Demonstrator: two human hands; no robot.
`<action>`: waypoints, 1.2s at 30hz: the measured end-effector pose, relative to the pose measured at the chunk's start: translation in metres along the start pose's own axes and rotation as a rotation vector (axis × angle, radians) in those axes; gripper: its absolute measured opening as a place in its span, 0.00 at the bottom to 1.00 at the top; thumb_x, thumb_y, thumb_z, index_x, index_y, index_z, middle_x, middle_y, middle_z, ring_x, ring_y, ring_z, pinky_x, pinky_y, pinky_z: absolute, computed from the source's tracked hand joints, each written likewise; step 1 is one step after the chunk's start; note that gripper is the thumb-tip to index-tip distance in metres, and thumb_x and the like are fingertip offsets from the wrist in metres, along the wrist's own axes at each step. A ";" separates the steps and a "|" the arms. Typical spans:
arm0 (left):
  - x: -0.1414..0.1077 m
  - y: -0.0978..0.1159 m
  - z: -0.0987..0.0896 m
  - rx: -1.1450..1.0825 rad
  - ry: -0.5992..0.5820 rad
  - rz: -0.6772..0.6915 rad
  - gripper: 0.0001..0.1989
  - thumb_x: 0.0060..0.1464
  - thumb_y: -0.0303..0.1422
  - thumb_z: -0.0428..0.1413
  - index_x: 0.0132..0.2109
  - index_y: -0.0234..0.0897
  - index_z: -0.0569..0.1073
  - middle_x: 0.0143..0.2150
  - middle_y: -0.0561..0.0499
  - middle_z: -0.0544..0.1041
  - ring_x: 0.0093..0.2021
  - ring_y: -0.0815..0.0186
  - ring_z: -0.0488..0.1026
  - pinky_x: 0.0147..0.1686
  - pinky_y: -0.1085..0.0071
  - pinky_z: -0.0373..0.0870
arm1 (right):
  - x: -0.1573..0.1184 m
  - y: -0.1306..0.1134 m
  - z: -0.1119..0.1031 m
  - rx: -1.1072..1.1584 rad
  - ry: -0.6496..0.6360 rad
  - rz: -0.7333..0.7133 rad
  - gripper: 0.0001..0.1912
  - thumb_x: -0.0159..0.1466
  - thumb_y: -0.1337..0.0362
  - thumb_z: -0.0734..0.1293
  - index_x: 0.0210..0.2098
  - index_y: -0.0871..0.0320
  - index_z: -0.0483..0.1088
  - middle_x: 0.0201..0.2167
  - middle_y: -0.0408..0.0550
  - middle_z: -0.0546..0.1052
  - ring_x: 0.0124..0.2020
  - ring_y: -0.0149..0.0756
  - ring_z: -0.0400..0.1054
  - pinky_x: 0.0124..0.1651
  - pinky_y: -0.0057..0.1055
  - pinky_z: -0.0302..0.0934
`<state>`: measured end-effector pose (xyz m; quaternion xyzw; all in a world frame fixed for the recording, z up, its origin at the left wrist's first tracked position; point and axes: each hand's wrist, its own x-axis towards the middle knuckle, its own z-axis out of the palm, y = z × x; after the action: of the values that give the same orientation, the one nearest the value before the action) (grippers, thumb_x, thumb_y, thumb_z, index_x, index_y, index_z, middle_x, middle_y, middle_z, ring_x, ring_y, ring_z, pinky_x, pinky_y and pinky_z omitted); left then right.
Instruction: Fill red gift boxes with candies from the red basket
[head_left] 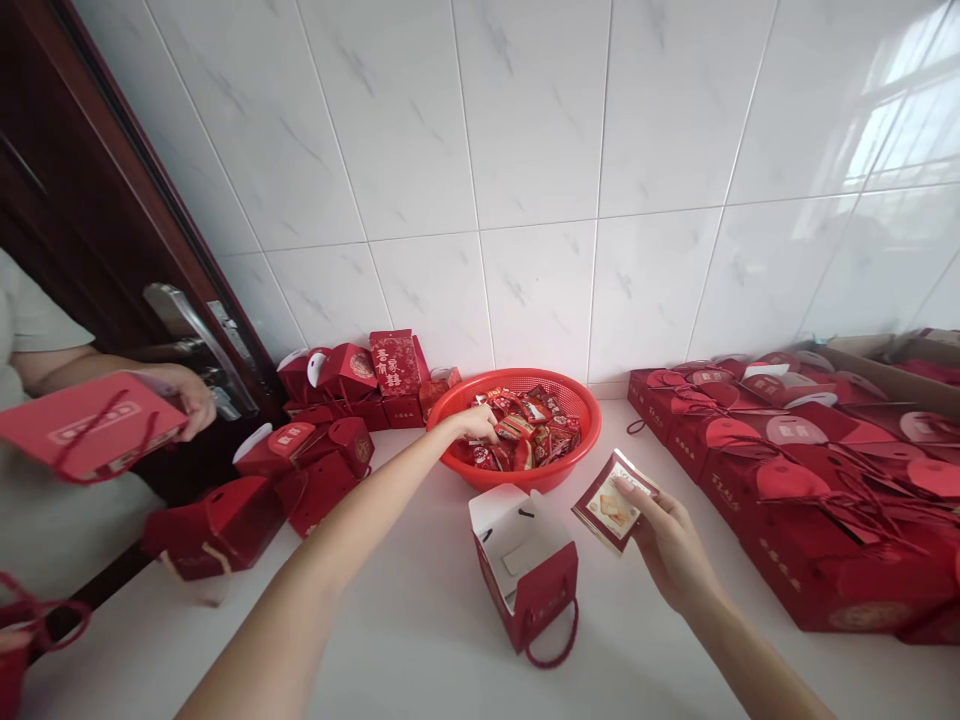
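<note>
My left hand point(478, 424) reaches into a red plastic basket point(450, 385) with many small red snack packets point(523, 428) in it. Its fingers are bent down among the packets, and their tips are partly hidden. My right hand point(667, 535) grips a biscuit packet point(613, 505), cream and maroon with biscuits pictured on its front. Between my hands stands an open red gift box point(517, 590) with a white inside and a rope handle. A pale flat piece shows at its bottom.
Closed red gift boxes point(765, 500) stand packed along the right. More red boxes point(247, 525) are at the left. A person point(45, 330) there holds a red box point(105, 425) beside a dark door point(112, 150). The tiled wall point(540, 280) bounds the white tabletop point(405, 640).
</note>
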<state>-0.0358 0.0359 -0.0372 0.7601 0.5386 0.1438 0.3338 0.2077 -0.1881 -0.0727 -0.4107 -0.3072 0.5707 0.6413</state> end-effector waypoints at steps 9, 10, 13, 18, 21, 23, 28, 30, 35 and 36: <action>-0.016 0.022 -0.033 -0.232 -0.001 0.154 0.08 0.42 0.34 0.66 0.31 0.34 0.79 0.29 0.52 0.78 0.30 0.67 0.70 0.34 0.70 0.66 | 0.001 0.001 -0.003 0.018 -0.007 -0.005 0.24 0.48 0.54 0.80 0.39 0.62 0.79 0.36 0.53 0.83 0.42 0.53 0.77 0.43 0.40 0.72; -0.017 0.024 -0.034 -0.250 -0.005 0.164 0.10 0.43 0.36 0.66 0.32 0.34 0.79 0.29 0.52 0.78 0.29 0.68 0.70 0.32 0.70 0.66 | 0.002 0.001 -0.003 0.020 -0.009 -0.004 0.24 0.48 0.54 0.80 0.39 0.62 0.79 0.36 0.53 0.83 0.42 0.53 0.77 0.43 0.40 0.72; -0.022 0.030 -0.036 -0.294 -0.013 0.181 0.15 0.42 0.39 0.67 0.35 0.33 0.79 0.30 0.51 0.78 0.28 0.68 0.70 0.32 0.71 0.67 | 0.002 0.002 -0.003 0.036 -0.001 0.010 0.25 0.49 0.51 0.80 0.40 0.61 0.78 0.36 0.54 0.83 0.41 0.53 0.78 0.43 0.41 0.73; -0.028 0.035 -0.034 -0.369 -0.004 0.173 0.15 0.42 0.38 0.69 0.35 0.32 0.78 0.28 0.52 0.77 0.30 0.67 0.73 0.34 0.69 0.69 | 0.002 0.000 0.000 0.048 0.044 0.043 0.24 0.48 0.51 0.80 0.37 0.60 0.78 0.36 0.53 0.83 0.40 0.52 0.78 0.42 0.42 0.74; -0.029 0.036 -0.031 -0.380 0.013 0.159 0.13 0.43 0.35 0.68 0.34 0.32 0.77 0.28 0.51 0.78 0.31 0.66 0.74 0.35 0.68 0.70 | 0.001 -0.001 0.002 0.064 0.047 0.057 0.23 0.46 0.52 0.80 0.35 0.60 0.77 0.37 0.53 0.83 0.40 0.51 0.78 0.43 0.42 0.74; -0.029 0.036 -0.028 -0.395 0.012 0.150 0.11 0.44 0.34 0.68 0.34 0.32 0.78 0.31 0.51 0.79 0.33 0.66 0.76 0.38 0.68 0.72 | 0.001 -0.002 0.002 0.089 0.057 0.069 0.23 0.47 0.52 0.80 0.36 0.60 0.77 0.37 0.53 0.83 0.41 0.51 0.78 0.43 0.42 0.74; -0.035 0.040 -0.018 -0.426 -0.002 0.199 0.13 0.45 0.34 0.69 0.38 0.32 0.79 0.34 0.50 0.80 0.28 0.69 0.75 0.39 0.65 0.75 | 0.002 -0.002 0.003 0.166 0.054 0.134 0.23 0.50 0.56 0.78 0.43 0.58 0.77 0.40 0.52 0.83 0.42 0.49 0.78 0.44 0.41 0.75; -0.041 0.046 -0.011 -0.460 -0.010 0.254 0.17 0.44 0.36 0.70 0.40 0.32 0.79 0.34 0.49 0.81 0.28 0.68 0.76 0.40 0.63 0.76 | 0.001 -0.003 0.004 0.181 0.008 0.138 0.22 0.51 0.57 0.77 0.44 0.59 0.77 0.42 0.53 0.83 0.43 0.49 0.78 0.45 0.42 0.74; -0.073 0.075 0.015 -0.527 -0.081 0.542 0.15 0.48 0.39 0.68 0.41 0.35 0.82 0.48 0.44 0.81 0.49 0.57 0.77 0.52 0.59 0.74 | -0.002 -0.005 0.008 0.129 -0.072 0.105 0.22 0.49 0.60 0.78 0.42 0.59 0.77 0.45 0.54 0.82 0.48 0.52 0.77 0.51 0.43 0.70; -0.081 0.081 0.022 -0.477 -0.079 0.607 0.12 0.50 0.37 0.67 0.41 0.36 0.83 0.49 0.44 0.80 0.52 0.57 0.76 0.52 0.61 0.74 | -0.003 -0.005 0.009 0.131 -0.076 0.098 0.22 0.50 0.59 0.78 0.43 0.59 0.77 0.45 0.54 0.82 0.48 0.51 0.76 0.52 0.43 0.70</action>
<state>0.0049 -0.0616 0.0116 0.7909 0.2273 0.3280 0.4639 0.2025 -0.1893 -0.0636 -0.3605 -0.2728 0.6353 0.6261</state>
